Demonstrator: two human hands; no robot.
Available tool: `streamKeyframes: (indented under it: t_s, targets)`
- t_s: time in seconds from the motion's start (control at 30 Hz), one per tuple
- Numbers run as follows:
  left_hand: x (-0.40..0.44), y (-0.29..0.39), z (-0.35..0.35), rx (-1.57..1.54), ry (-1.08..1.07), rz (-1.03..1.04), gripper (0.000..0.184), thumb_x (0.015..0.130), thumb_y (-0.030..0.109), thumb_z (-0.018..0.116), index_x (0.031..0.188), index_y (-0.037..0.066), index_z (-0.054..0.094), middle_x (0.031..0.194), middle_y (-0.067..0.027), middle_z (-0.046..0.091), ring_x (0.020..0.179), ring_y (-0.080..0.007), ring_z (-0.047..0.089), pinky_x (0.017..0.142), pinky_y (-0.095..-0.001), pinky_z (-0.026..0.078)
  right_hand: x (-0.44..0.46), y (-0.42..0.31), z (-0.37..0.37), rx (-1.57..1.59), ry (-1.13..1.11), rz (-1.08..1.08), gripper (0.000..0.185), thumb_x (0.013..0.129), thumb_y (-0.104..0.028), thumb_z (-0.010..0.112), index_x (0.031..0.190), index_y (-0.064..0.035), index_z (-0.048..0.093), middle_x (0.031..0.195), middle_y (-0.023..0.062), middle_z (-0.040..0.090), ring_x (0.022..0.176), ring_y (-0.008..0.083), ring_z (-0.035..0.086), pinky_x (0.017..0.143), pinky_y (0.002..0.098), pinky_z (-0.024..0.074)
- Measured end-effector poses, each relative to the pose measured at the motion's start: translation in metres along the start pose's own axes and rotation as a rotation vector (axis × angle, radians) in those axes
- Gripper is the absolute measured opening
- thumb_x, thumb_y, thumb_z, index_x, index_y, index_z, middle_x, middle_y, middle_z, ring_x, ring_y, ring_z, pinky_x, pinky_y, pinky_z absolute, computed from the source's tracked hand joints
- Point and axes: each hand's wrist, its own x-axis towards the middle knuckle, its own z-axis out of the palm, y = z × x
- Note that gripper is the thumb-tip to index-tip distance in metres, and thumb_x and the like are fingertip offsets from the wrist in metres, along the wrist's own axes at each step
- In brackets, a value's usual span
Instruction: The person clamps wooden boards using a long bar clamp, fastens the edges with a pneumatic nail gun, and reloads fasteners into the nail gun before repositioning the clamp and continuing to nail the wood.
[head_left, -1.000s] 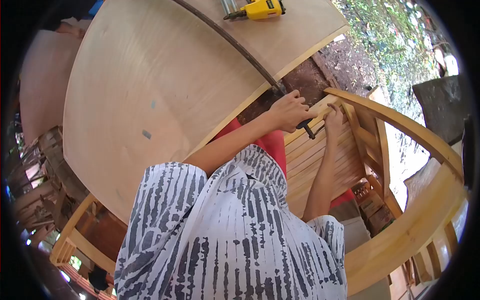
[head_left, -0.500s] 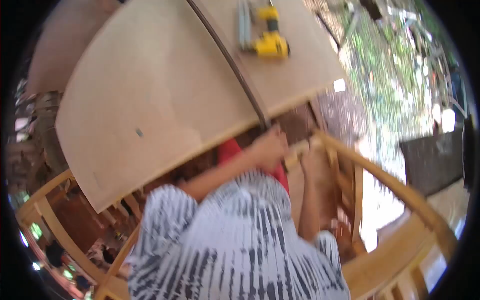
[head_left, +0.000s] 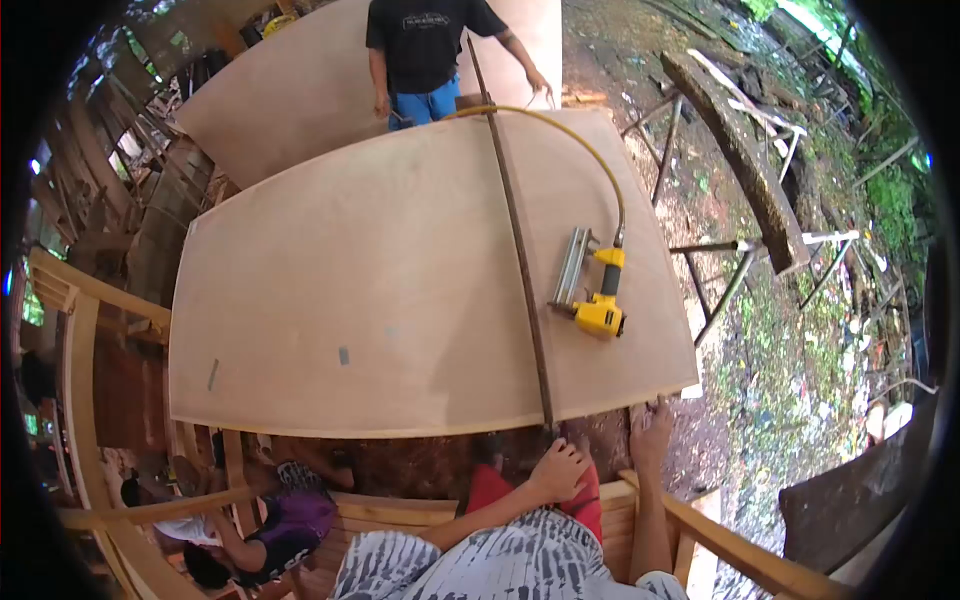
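Observation:
A large plywood panel [head_left: 330, 310] lies flat before me. A long dark bar [head_left: 517, 240] runs across it from the far edge to the near one. At the bar's near end is my left hand [head_left: 560, 472], closed with its fingers curled; whatever lies under them is hidden. My right hand [head_left: 650, 435] is at the panel's near edge, right of the bar, its fingers closed on that edge. On the panel's right part lies a yellow nail gun [head_left: 600, 300] with a hose [head_left: 580, 140] attached; neither hand touches it.
Across the panel stands a person in a black shirt [head_left: 430, 45], before another wooden sheet [head_left: 270, 110]. People sit low at the left, one in purple [head_left: 300, 520]. A wooden frame with a rail [head_left: 740, 545] surrounds me. A heavy plank [head_left: 735, 160] rests on metal trestles [head_left: 725, 295] at right.
My view has swung up and levelled, bringing in the person opposite and the hose. My right hand has moved from beside the wooden rail to the panel's edge. My left stays by the bar's end.

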Motion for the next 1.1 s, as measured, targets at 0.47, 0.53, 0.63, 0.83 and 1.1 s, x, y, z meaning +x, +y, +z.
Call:
streamKeyframes:
  t_s: [0.47, 0.53, 0.63, 0.83, 1.1]
  targets:
    - [0.03, 0.033, 0.017, -0.038, 0.206, -0.573, 0.034, 0.09, 0.03, 0.075, 0.118, 0.011, 0.072, 0.105, -0.0086, 0.076, 0.1, -0.0249, 0.07, 0.103, -0.0427, 0.042, 0.324, -0.114, 0.069, -0.635, -0.455, -1.41, 0.091, 0.087, -0.026, 0.08, 0.166, -0.0205, 0.036, 0.154, 0.0195, 0.052, 0.147, 0.0388, 0.046, 0.127, 0.0543, 0.0309]
    - [0.047, 0.043, 0.013, -0.137, 0.353, -0.656, 0.033, 0.09, 0.03, 0.076, 0.116, 0.011, 0.071, 0.101, -0.0102, 0.076, 0.095, -0.0269, 0.071, 0.098, -0.0428, 0.046, 0.331, -0.108, 0.099, -0.554, -0.631, -1.5, 0.085, 0.088, -0.027, 0.078, 0.163, -0.0192, 0.04, 0.151, 0.019, 0.055, 0.142, 0.0404, 0.05, 0.126, 0.056, 0.0325]
    - [0.071, 0.057, 0.01, -0.449, 0.632, -0.861, 0.029, 0.092, 0.027, 0.075, 0.115, 0.01, 0.07, 0.086, -0.0138, 0.072, 0.083, -0.0339, 0.071, 0.079, -0.0485, 0.054, 0.341, -0.122, 0.094, -0.38, -0.497, -1.865, 0.064, 0.092, -0.021, 0.07, 0.153, -0.0154, 0.051, 0.134, 0.0196, 0.065, 0.125, 0.0367, 0.066, 0.109, 0.0529, 0.0493]
    - [0.094, 0.08, 0.042, -0.897, 1.192, -1.159, 0.044, 0.095, 0.008, 0.077, 0.132, 0.004, 0.055, 0.082, -0.0022, 0.059, 0.068, -0.0126, 0.053, 0.064, -0.0295, 0.047, 0.304, -0.187, 0.034, -0.63, -0.962, -1.7, 0.062, 0.083, -0.031, 0.08, 0.14, -0.0175, 0.061, 0.088, 0.0121, 0.076, 0.086, 0.0357, 0.074, 0.081, 0.0493, 0.0544]
    - [0.112, 0.07, 0.063, -1.113, 1.646, -1.288, 0.045, 0.097, 0.008, 0.076, 0.133, 0.003, 0.049, 0.096, -0.0068, 0.062, 0.083, -0.0143, 0.06, 0.075, -0.0298, 0.051, 0.213, -0.199, -0.008, -0.669, -1.202, -1.817, 0.049, 0.08, -0.033, 0.081, 0.125, -0.0179, 0.07, 0.087, 0.0113, 0.076, 0.086, 0.0342, 0.075, 0.079, 0.0476, 0.0551]
